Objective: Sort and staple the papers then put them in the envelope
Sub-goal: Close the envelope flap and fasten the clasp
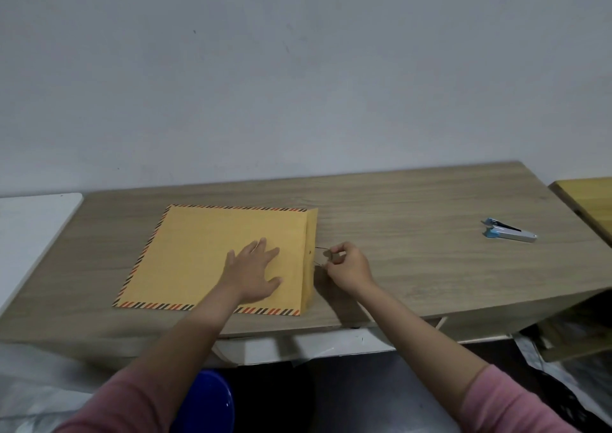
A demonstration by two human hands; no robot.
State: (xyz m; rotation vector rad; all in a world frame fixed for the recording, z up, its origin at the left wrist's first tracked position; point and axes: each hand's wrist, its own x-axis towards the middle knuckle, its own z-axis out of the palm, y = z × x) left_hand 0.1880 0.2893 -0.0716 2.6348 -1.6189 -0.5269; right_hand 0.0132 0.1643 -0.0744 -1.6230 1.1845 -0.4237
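A large yellow envelope with a red-and-black striped border lies flat on the wooden table. Its flap at the right edge stands folded up. My left hand rests flat on the envelope, fingers spread, pressing it down. My right hand is just right of the flap, fingers pinched on the thin dark closure string that comes from the flap. No loose papers are visible. A blue and grey stapler lies on the table far to the right.
A white surface adjoins the table on the left, and a yellow-topped table stands at the right. A blue stool is below the table's front edge. The wall runs close behind the table.
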